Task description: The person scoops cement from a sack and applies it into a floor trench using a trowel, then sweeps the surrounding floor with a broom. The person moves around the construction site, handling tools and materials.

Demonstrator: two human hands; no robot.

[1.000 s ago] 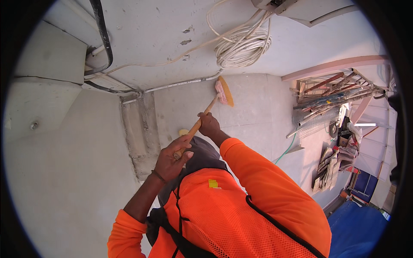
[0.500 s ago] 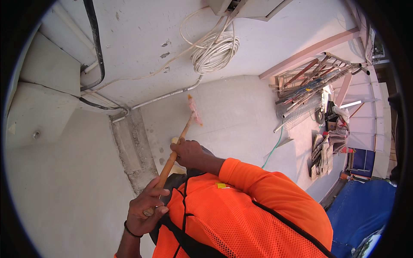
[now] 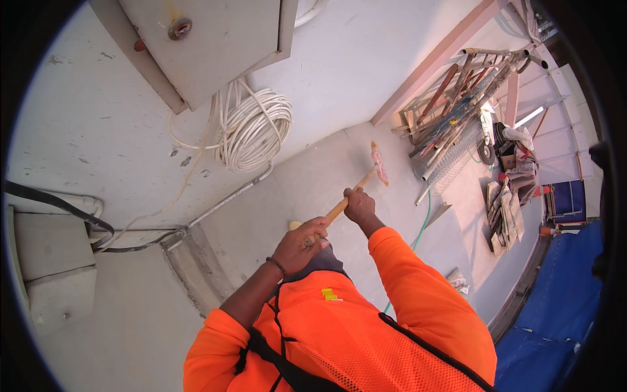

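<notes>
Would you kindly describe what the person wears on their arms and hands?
The sleeves are bright orange and stop short of the wrists. The left hand and right hand are gloveless; a thin dark band circles the left wrist.

The broom handle [image 3: 337, 210] is tan and its head [image 3: 379, 164] pink, with yellow-orange at the ends. The vest [image 3: 346, 336] is bright orange mesh, dotted with small holes and edged in black. The coiled cable [image 3: 258, 134] is off-white, the hose [image 3: 428, 210] green, the tarp [image 3: 552, 307] blue.
</notes>
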